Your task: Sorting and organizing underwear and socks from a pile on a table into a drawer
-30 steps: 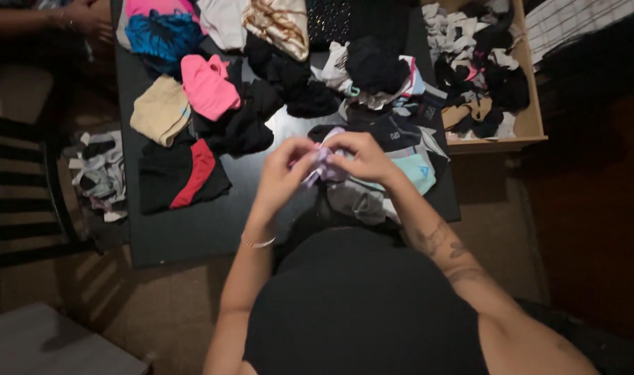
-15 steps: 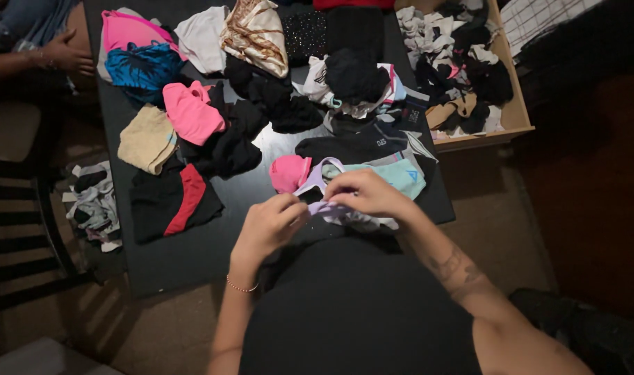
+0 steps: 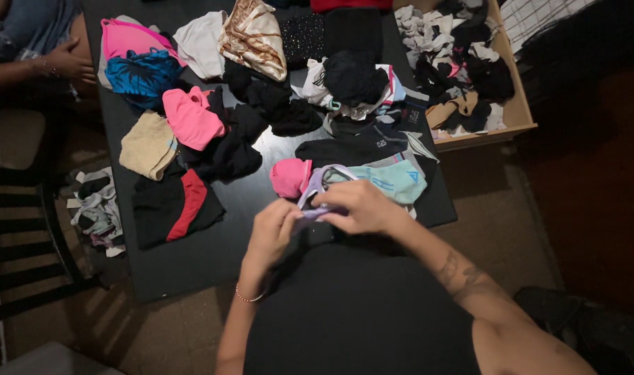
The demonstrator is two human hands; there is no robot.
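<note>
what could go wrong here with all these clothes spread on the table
The pale lilac garment sits between both hands, the left hand and right hand, at the table edge, so a loose end may slip to the floor. The pink folded piece and mint garment lie right beside the hands and might get knocked out of shape. The striped cloths already hang off the left edge and may slide down.
</note>
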